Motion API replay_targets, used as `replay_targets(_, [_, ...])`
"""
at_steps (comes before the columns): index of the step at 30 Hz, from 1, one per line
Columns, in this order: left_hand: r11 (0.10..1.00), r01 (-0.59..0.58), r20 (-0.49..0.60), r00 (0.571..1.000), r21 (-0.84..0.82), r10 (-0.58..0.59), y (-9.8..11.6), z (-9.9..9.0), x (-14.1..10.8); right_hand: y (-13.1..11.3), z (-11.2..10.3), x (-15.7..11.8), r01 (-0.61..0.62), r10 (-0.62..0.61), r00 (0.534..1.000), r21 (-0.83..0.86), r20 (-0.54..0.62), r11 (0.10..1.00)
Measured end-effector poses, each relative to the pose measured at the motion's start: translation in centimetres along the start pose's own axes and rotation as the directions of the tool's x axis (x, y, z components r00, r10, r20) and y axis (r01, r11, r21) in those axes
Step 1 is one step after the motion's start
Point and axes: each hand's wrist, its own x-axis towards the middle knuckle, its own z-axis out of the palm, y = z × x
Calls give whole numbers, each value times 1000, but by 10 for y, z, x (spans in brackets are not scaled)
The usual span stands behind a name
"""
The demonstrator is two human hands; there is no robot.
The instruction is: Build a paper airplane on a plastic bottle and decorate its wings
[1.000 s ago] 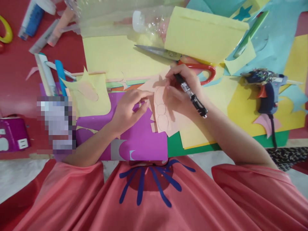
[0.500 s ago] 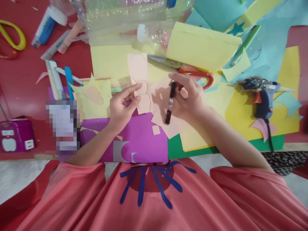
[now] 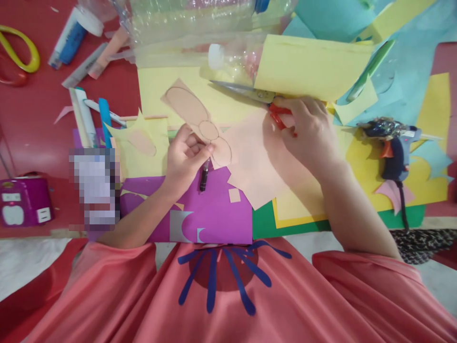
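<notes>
My left hand (image 3: 187,157) pinches a strip of pink paper (image 3: 187,105) between thumb and fingers. Drawn on the strip are a long oval, a small circle and a rounder shape. Below that thumb a black pen (image 3: 204,177) lies on purple paper (image 3: 224,221). My right hand (image 3: 310,131) is closed around the red handles of the scissors (image 3: 262,95), whose blades point left over yellow paper. A larger pink sheet (image 3: 253,157) is spread between the two hands, and a small pink square (image 3: 234,195) lies on the purple paper.
Plastic bottles (image 3: 232,59) and a folded yellow sheet (image 3: 314,66) stand behind the scissors. A glue gun (image 3: 394,152) with its cord is at the right. Pens (image 3: 80,114), a phone (image 3: 94,188) and a purple box (image 3: 26,202) are at the left.
The pen has gone from my right hand and now lies under my left hand. The pink strip is picked up and tilted left. My right hand has moved right onto the scissors' handles.
</notes>
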Motion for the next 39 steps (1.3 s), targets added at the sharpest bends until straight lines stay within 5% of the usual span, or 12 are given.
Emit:
replay_targets(8, [980, 170, -13, 985, -106, -172, 8, 1, -2, 12, -4, -3, -99, 95, 994, -65, -60, 993])
replay_targets(14, [984, 152, 8, 988, -93, -152, 17, -2, -7, 23, 4, 4, -97, 96, 995, -25, -24, 995])
replay_targets(17, [970, 159, 228, 967, -184, -115, 24, 0, -16, 22, 7, 8, -134, 131, 990, -52, -55, 990])
replay_targets(21, [972, 197, 515, 850, -124, -107, 26, 11, -27, 20, 5, 8, -104, 100, 992, -48, -71, 993])
replay_targets(26, [934, 258, 169, 961, -247, -221, 13, 17, -17, 7, -8, 5, -54, 57, 998, -74, 38, 996])
replay_targets(31, [904, 187, -123, 960, -385, -251, 11, 9, 1, -3, -22, 5, -46, 34, 997, 174, 71, 984])
replay_targets(33, [897, 190, -130, 957, -399, -261, 13, 7, 4, -5, -27, 7, -107, 63, 992, 486, 105, 867])
replay_targets(35, [895, 204, -115, 956, -397, -269, 16, 8, 3, -8, -31, 8, -206, 86, 978, 782, 192, 588])
replay_targets(37, [898, 215, -92, 959, -384, -269, 17, 9, 1, -10, -34, 9, -289, 42, 956, 914, 290, 284])
replay_targets(39, [905, 215, -64, 965, -368, -256, 17, 9, -1, -11, -35, 9, -339, -56, 936, 934, 346, 114])
